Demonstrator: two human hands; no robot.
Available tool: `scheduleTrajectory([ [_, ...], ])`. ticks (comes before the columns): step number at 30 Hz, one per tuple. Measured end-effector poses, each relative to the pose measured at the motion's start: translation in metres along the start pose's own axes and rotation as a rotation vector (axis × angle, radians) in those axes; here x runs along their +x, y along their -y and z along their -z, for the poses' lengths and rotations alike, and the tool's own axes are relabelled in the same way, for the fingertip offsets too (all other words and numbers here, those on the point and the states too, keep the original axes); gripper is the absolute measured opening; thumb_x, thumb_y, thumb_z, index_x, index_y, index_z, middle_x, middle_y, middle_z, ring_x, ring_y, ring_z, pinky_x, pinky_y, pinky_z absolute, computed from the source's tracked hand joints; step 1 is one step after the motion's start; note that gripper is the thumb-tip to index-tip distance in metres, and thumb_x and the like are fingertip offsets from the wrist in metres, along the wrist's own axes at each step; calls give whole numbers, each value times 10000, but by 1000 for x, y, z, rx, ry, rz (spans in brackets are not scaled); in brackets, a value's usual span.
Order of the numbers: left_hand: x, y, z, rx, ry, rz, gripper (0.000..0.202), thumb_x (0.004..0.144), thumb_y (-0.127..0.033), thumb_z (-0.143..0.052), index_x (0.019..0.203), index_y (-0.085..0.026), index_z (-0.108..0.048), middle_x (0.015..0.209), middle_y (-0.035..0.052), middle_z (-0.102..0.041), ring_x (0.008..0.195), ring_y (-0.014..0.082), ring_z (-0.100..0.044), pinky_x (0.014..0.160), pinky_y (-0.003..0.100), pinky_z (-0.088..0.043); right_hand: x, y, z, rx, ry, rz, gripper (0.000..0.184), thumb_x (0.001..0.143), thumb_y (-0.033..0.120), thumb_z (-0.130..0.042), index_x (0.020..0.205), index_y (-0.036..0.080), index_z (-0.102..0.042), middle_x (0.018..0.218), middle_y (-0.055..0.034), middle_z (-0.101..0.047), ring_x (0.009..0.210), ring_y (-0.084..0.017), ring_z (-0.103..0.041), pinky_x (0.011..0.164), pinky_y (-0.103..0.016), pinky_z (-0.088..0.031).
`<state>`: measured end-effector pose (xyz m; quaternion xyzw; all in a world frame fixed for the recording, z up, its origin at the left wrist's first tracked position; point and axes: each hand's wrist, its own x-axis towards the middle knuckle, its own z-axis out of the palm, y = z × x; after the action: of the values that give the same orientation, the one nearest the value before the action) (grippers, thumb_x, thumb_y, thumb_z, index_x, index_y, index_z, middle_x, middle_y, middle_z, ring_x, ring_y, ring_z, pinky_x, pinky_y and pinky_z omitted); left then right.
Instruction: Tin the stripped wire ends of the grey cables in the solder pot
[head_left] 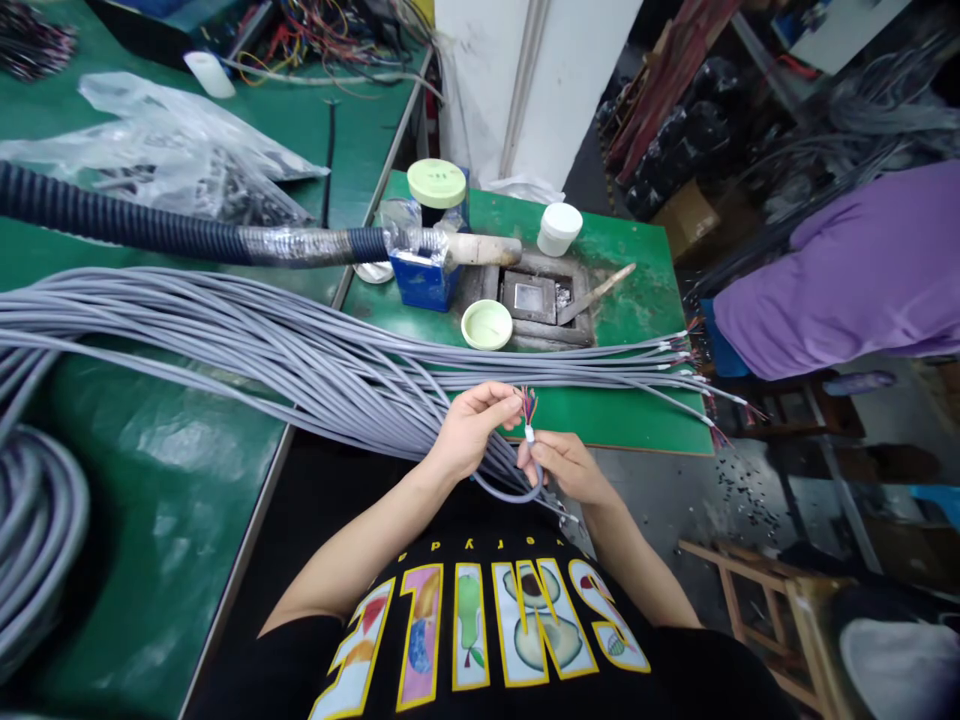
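Observation:
My right hand (568, 466) is closed around a grey cable (517, 497) just below its stripped end, and the cable bends in a loop beneath. Thin coloured wires (529, 404) fan upward out of a white collar (529, 435) at that end. At the tips of these wires, my left hand (478, 422) pinches with thumb and forefinger; which strands are between them is too small to tell. Behind both hands runs a thick bundle of grey cables (360, 365), its stripped ends spread at the right edge of the green table (622, 430).
Beyond the bundle are a solder pot (531, 297) with a flat scraper (600, 293) across its edge, a pale green lid (487, 325), a white tub (559, 229) and a ribbed hose (187, 235). Coiled cable (37, 540) lies left. A person in purple (847, 270) is at right.

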<state>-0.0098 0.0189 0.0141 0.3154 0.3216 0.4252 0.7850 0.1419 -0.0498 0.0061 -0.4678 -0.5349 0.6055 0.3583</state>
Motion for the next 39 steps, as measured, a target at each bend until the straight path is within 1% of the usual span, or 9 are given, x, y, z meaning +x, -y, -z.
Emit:
scheduleTrajectory([
  [4, -1, 7, 1, -18, -18, -25, 237, 639, -337, -774, 710, -159, -635, 647, -16, -621, 553, 69, -533, 557, 197, -425, 1, -10, 1, 131, -25, -15, 403, 875, 515, -494, 770, 143, -610, 536, 16, -542, 440, -68, -425, 441, -198, -332],
  [9, -5, 8, 2, 202, 0, -285, 179, 689, -326, -745, 743, -184, -650, 680, -7, -584, 617, 95, -513, 602, 232, -426, 3, -14, 0, 144, -43, -49, 427, 859, 547, -502, 758, 144, -605, 519, 18, -533, 424, -69, -412, 423, -198, -316],
  [13, -3, 0, 2, 365, 40, -391, 148, 713, -317, -727, 757, -185, -675, 701, 5, -579, 633, 106, -499, 623, 248, -419, 5, -12, 0, 100, -44, -29, 424, 864, 539, -497, 770, 143, -613, 521, 24, -529, 428, -66, -412, 425, -193, -309],
  [23, 5, -8, 5, 475, 92, -342, 116, 704, -277, -727, 757, -177, -701, 753, 27, -634, 684, 122, -567, 657, 254, -464, 5, 0, -2, 52, -55, -11, 417, 862, 526, -498, 735, 143, -601, 529, 27, -536, 451, -65, -453, 451, -188, -339],
  [30, 11, -18, 5, 508, 175, -279, 124, 661, -251, -760, 716, -164, -691, 691, 8, -618, 644, 110, -561, 621, 236, -469, 5, 1, -1, 60, -46, -19, 391, 867, 495, -501, 741, 138, -600, 526, 27, -552, 448, -65, -462, 450, -185, -334],
  [33, 11, -17, 8, 504, 190, -296, 112, 668, -243, -760, 716, -169, -691, 665, -2, -618, 623, 101, -559, 617, 229, -473, 5, 3, -1, 83, -47, 8, 378, 869, 469, -510, 748, 127, -617, 542, 25, -561, 481, -65, -483, 511, -197, -368],
  [35, 11, -12, 12, 507, 182, -325, 106, 684, -244, -750, 736, -173, -691, 691, 5, -642, 631, 108, -579, 609, 230, -483, 5, 3, -1, 111, -51, 51, 352, 872, 442, -520, 816, 117, -645, 573, 20, -578, 532, -71, -513, 573, -211, -399],
  [37, 11, -5, 15, 520, 134, -384, 96, 701, -234, -738, 759, -176, -688, 714, 8, -659, 640, 111, -595, 622, 234, -496, 6, 0, -1, 186, -68, 84, 345, 853, 431, -558, 969, 118, -645, 603, 23, -590, 559, -79, -528, 593, -224, -417],
  [39, 10, 3, 16, 556, 80, -479, 82, 718, -225, -723, 766, -173, -682, 701, 5, -656, 651, 114, -609, 642, 240, -507, 8, -3, -1, 288, -93, 96, 449, 793, 428, -640, 1131, 136, -590, 619, 38, -587, 554, -83, -533, 567, -225, -429],
])
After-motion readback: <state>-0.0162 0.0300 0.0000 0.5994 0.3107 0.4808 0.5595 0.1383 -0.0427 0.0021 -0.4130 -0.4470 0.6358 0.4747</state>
